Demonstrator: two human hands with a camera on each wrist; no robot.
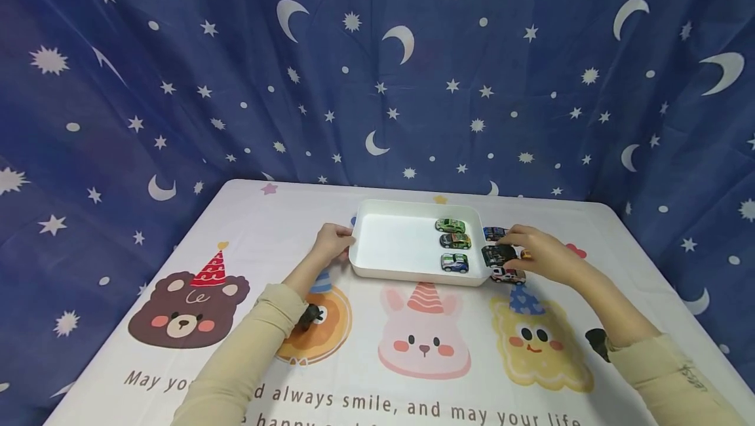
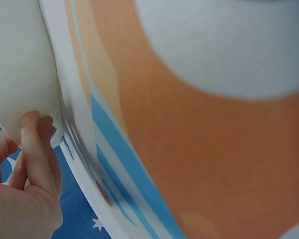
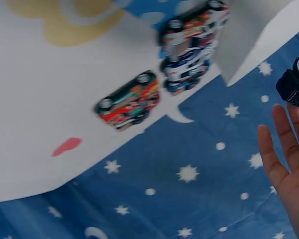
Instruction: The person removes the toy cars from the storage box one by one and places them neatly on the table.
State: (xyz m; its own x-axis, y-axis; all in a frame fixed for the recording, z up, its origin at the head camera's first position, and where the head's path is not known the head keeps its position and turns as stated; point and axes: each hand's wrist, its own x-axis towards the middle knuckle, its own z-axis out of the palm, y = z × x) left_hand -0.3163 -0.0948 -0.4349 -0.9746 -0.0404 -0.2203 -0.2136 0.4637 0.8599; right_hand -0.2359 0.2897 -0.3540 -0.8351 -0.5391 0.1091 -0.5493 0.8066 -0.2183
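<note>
A white tray sits mid-table, with three toy cars along its right side: green, green-yellow and blue-white. My left hand grips the tray's left rim; in the left wrist view its fingers curl against the tray wall. My right hand pinches a black toy car just over the tray's right rim. The right wrist view shows that black car at the fingertips.
More toy cars lie on the tablecloth right of the tray: a dark one, a white-red one and an orange-red one. A cartoon-printed cloth covers the table. A blue star curtain hangs behind.
</note>
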